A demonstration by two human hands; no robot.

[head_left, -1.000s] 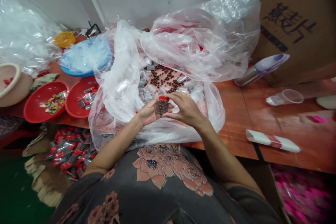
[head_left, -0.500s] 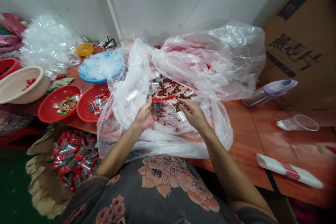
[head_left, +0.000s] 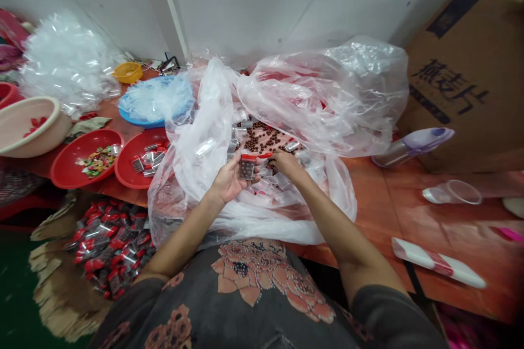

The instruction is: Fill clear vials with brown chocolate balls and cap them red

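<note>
1 jar (head_left: 247, 169), w/in L grip (head_left: 228, 181)

We've got a reddish-brown table (head_left: 374, 196): two red bowls (head_left: 65, 173) and a blue basin (head_left: 139, 120) left, crumpled plastic bag (head_left: 213, 101) mid, clear cup (head_left: 462, 192) and white roll (head_left: 462, 272) right.

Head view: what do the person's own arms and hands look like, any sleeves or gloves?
The left hand and right hand wear no gloves, and no watch or bracelet shows. Short, dark grey sleeves leave the forearms bare.
</note>
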